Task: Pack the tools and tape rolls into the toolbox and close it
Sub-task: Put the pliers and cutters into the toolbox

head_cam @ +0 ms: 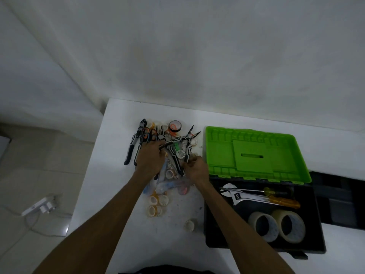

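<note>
A heap of pliers, scissors and small tape rolls lies on the white table. My left hand reaches into the heap and grips a black-and-white handle of the needle-nose pliers. My right hand pinches the lower end of the same pliers' handles. To the right, the black toolbox stands open with its green lid tipped back. Inside lie an adjustable wrench, two screwdrivers and two clear tape rolls.
Large black-and-white pliers lie at the heap's left edge, and an orange-and-black tape roll sits at its back. Small tape rolls are scattered near the front. A power strip lies on the floor at left. A wall runs behind the table.
</note>
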